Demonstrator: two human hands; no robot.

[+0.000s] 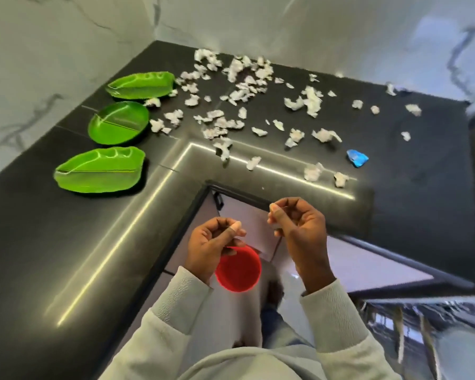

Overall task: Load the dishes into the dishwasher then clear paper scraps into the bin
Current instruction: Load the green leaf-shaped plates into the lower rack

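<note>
1. Broadly, one L-shaped worktop, dark, smooth and glossy, with bright reflected lines following its inner edge. Its far corner meets two white, grey-veined marble walls.
2. Three green plates of glossy plastic stand in a row along the wall edge of the worktop's left arm, apart from one another. The far plate and the near plate are leaf-shaped with pointed ends, a midrib ridge and small scalloped wells. The middle plate is a rounder oval split by a straight divider.
3. White paper scraps, torn, crumpled and irregular, number several dozen, too many for an exact count. They lie thickest near the far corner, thin out along the right arm, and a few reach the inner edge. Some lie just beside the far and middle plates.
4. One blue scrap, crumpled, lies alone on the right arm near the inner edge.
5. One red cup, round and of translucent plastic, is seen from above, off the worktop and inside the angle of its inner edge.
6. Left hand: fingers curled, holding the cup by its rim.
7. Right hand: thumb and forefinger pinched together on one small white scrap, the remaining fingers curled, held off the worktop just beyond its inner edge.
8. Two pale grey knit sleeves cover both forearms to the wrist.
</note>
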